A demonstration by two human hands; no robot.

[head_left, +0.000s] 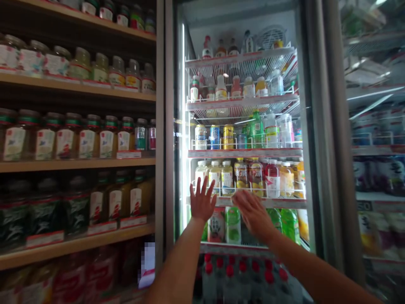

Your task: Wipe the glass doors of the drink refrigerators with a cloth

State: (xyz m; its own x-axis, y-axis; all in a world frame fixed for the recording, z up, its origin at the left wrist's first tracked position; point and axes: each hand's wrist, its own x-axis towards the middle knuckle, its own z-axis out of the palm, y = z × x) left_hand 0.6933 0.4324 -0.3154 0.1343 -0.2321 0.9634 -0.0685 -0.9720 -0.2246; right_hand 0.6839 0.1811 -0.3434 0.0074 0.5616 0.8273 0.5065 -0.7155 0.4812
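Pale bottles (227,177) upright on cooler shelf (278,203), centre of frame, beyond your hands. Your left hand (202,203): fingers spread wide, seemingly empty. Right hand (253,214): fingers together; cannot tell whether holding anything. Hands raised; no bottle visibly grasped yet. Wooden shelves (79,164), frame left.

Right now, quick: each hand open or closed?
Left hand: open, fingers spread, nothing visibly held.
Right hand: blurred, palm hidden; can't tell.
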